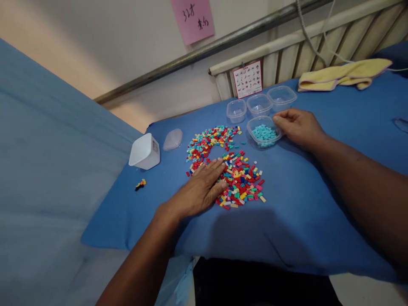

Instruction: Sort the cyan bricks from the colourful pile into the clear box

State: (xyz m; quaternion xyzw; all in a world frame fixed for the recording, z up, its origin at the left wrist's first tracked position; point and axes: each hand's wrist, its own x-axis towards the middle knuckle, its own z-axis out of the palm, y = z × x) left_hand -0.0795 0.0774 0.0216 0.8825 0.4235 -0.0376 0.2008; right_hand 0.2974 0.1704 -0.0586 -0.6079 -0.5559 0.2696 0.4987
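Note:
My left hand (200, 187) lies flat, fingers stretched out, over the left part of a spread heap of small coloured bricks (240, 176). The heap curves up and back in a C shape, with red, yellow, green, pink, white and blue pieces. At the right, my right hand (299, 126) pinches the rim of a clear plastic tub (276, 135) between thumb and fingers. Turquoise bricks (264, 132) cover the bottom of this tub, which sits on the blue tabletop. A few loose turquoise pieces lie just left of it.
Three clear tubs (236, 111) stand behind in a row. Left are a white box (145, 151), a translucent lid (173, 139) and a small coloured brick figure (140, 184). A picture card (247, 79) leans at the back by the radiator (287, 59); a yellow cloth (344, 75) lies back right.

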